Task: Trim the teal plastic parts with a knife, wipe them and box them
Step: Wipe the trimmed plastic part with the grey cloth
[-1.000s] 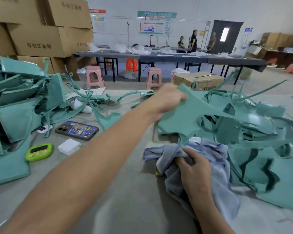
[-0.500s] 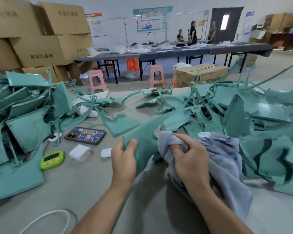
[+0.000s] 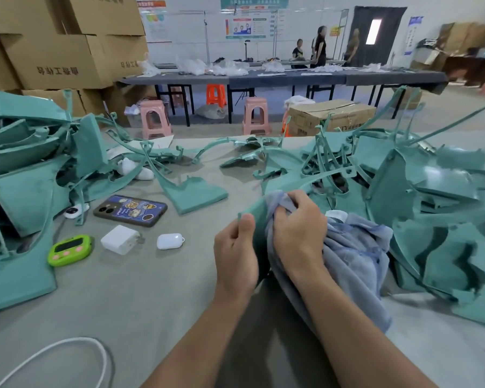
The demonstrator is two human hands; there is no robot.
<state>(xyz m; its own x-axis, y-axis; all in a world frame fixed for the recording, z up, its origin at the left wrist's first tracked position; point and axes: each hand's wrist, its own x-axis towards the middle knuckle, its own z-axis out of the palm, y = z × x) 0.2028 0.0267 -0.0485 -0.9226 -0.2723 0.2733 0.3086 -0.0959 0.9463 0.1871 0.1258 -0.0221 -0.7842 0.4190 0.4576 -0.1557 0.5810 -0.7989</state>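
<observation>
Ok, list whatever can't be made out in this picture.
All in the head view:
- teal part being held: mostly hidden by the cloth, the right hand and the left hand.
- no knife shows; whether the cloth covers one cannot be told.
- left pile: cut off by the left edge.
- white cable: runs off the bottom edge.
- wall posters: print too small to read.

Near edge: bare grey tabletop [image 3: 157, 298], open save a white cable [image 3: 76, 345] looping at the corner.
Left: a pile of teal parts [image 3: 25, 189] blocks it.
Middle left: phone [image 3: 130, 210], charger [image 3: 120, 239], earbud case [image 3: 169, 241] and green timer [image 3: 70, 250] lie close, with narrow gaps.
Centre: left hand [image 3: 235, 259], held teal part [image 3: 256, 217], right hand [image 3: 297, 233] and cloth [image 3: 353, 264] fill it.
Right: a teal heap [image 3: 437, 219] crowds against the cloth.
</observation>
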